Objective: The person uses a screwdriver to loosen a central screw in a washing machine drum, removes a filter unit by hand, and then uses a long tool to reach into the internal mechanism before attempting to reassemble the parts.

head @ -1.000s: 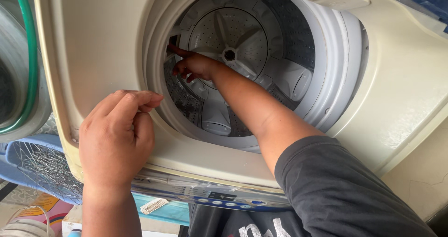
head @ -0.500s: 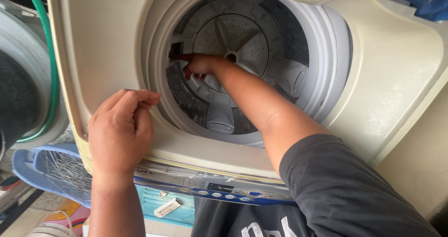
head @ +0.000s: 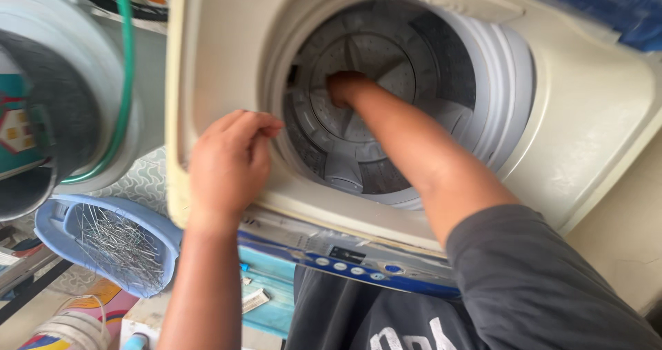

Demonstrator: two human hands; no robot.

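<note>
— Washing machine drum (head: pixel 386 102): where does it sit against the hands?

— It lies all around the right hand (head: pixel 345 86), which has gone down into it on a straight arm. The hand is at the grey ribbed disc on the drum's floor (head: pixel 358 53), close to its centre.

— Is that hand open or shut?

— The fingers look curled in toward a fist, seemingly pressed on the disc. I cannot tell whether anything is gripped inside them; the hand is blurred and partly turned away.

— And the left hand (head: pixel 231 160)?

— It is up outside the drum, resting on the cream top of the machine (head: pixel 214 60), right at the round opening's edge. Its fingers are bent together, the tips hooked over the rim; it holds nothing loose.

— What lies beyond the left hand?

— Just below its wrist, along the machine's front edge, a blue control panel with round buttons (head: pixel 345 260). Further out on that side, a pale blue plastic basket (head: pixel 110 240) with a tangle of thin wires in it. Above the basket stands a grey round tub (head: pixel 62 95) with a green hose (head: pixel 126 67) running along its rim.

— And past the right arm?

— A dark grey sleeve (head: pixel 538 288) covers the upper arm.
</note>
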